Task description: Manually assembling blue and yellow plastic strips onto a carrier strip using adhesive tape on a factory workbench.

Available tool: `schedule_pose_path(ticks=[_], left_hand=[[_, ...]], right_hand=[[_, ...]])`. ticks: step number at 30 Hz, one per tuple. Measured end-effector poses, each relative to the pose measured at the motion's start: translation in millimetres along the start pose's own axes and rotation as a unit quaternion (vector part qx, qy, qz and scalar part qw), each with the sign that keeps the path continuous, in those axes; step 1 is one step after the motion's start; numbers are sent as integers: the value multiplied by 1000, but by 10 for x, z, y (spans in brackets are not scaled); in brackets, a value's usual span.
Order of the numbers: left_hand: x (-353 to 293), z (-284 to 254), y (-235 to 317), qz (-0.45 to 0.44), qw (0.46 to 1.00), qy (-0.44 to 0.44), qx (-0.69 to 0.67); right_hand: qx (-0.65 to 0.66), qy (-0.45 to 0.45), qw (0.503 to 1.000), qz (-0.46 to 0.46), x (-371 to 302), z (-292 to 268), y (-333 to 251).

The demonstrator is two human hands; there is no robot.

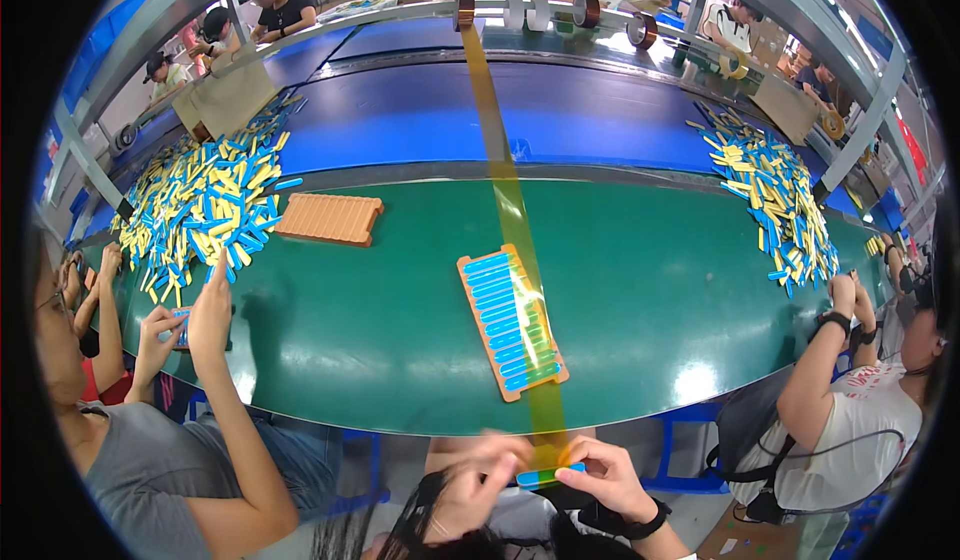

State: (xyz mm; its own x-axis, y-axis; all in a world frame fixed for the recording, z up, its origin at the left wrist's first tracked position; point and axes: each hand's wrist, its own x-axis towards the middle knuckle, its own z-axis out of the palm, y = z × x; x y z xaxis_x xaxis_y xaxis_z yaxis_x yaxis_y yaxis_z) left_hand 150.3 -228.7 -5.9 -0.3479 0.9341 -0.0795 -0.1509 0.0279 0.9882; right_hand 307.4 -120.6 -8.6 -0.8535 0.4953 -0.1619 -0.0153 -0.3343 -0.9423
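Observation:
A long strip of amber see-through tape (508, 200) runs from a tape roll (464, 10) at the far rail down to my hands. It passes over the right part of an orange ridged tray (506, 394), where blue strips (497, 312) lie side by side in the slots. Close to my body, my right hand (612, 475) pinches a small blue strip (536, 478) at the near end of the tape. Just left of it is my left hand (478, 475), its fingers smeared by motion; whether it grips anything is unclear.
Another ridged tray (330, 219) lies left on the green table (380, 360). Heaps of blue and yellow strips (215, 200) cover the far left, with another heap (770, 200) at the right. Co-workers sit close on both sides. Behind the table runs a blue belt (400, 110).

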Motion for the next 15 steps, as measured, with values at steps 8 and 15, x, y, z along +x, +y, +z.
schedule_pose_path(ticks=[8,15], left_hand=[[475,76,-183,168,786,231,548],[28,174,-209,149,802,184,548]], right_hand=[[-2,120,993,13,-28,55,34],[30,204,978,24,31,127,86]])
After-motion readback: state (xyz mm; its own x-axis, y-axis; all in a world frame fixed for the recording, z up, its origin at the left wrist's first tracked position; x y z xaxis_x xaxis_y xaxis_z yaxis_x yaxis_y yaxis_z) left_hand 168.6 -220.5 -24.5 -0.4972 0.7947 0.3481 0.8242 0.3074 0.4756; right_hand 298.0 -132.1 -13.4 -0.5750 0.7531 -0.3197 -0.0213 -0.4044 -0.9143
